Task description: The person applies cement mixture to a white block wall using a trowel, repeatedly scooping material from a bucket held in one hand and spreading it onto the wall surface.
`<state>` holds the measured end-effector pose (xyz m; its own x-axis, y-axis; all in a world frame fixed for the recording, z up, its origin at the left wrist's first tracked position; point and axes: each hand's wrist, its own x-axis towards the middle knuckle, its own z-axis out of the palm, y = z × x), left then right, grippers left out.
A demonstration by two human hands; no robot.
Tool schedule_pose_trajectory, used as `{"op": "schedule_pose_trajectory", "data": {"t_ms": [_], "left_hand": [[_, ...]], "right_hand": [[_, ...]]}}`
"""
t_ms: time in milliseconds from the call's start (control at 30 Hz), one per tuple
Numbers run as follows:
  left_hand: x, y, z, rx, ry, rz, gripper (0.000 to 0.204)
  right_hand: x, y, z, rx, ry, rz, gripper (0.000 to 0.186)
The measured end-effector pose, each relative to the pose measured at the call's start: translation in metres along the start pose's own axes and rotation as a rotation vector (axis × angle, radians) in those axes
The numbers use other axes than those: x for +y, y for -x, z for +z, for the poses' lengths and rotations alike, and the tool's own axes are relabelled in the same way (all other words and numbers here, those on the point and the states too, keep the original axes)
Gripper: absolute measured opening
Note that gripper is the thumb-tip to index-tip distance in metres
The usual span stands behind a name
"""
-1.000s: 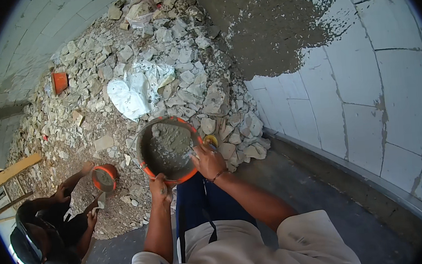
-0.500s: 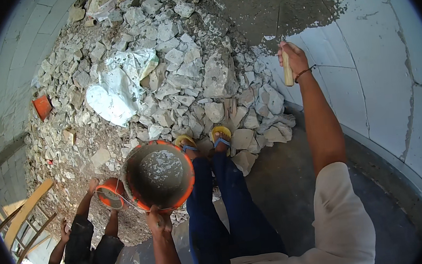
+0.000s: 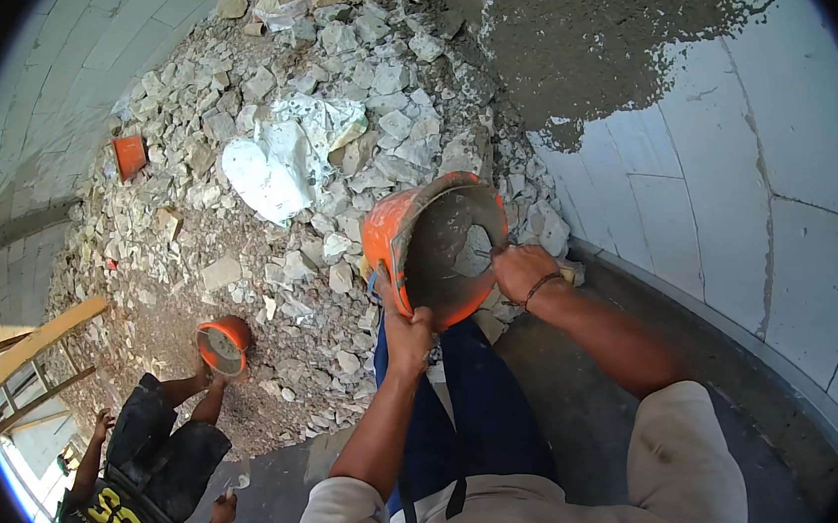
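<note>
An orange bucket (image 3: 384,233) is tilted over to the right in front of my legs, its inner wall coated with grey mortar (image 3: 431,260). My left hand (image 3: 408,334) is closed on its near left rim. At the bucket's right side, my right hand (image 3: 527,274) is closed round the handle of a trowel (image 3: 475,254), whose grey blade reaches inside the bucket. My fist hides most of the handle. Wet mortar (image 3: 579,38) covers the upper part of the white block wall (image 3: 649,211) on the right.
Broken rubble (image 3: 290,268) spreads ahead of me, with a white sack (image 3: 267,175) on it. A smaller orange bucket (image 3: 236,329) stands by the feet of a co-worker (image 3: 126,496) at lower left. Another orange container (image 3: 130,157) lies farther back. Wooden boards (image 3: 38,345) lean at the left.
My right hand has come down from the wall to the bucket with the trowel. My left hand has brought the bucket rightward and tipped it. The smaller bucket now appears lower, by the co-worker's feet.
</note>
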<state>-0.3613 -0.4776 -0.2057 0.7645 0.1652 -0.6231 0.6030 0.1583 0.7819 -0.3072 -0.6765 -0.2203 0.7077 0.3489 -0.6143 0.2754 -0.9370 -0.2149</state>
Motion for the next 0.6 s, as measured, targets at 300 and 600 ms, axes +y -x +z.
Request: {"op": "schedule_pose_trajectory", "data": {"t_ms": [300, 600], "left_hand": [[-0.020, -0.024, -0.021, 0.009, 0.211, -0.242, 0.036], [-0.079, -0.048, -0.109, 0.103, 0.263, -0.238, 0.031]], "right_hand": [[-0.009, -0.002, 0.056, 0.565, -0.280, 0.045, 0.018], [-0.056, -0.035, 0.096, 0.526, -0.772, -0.204, 0.026]]}}
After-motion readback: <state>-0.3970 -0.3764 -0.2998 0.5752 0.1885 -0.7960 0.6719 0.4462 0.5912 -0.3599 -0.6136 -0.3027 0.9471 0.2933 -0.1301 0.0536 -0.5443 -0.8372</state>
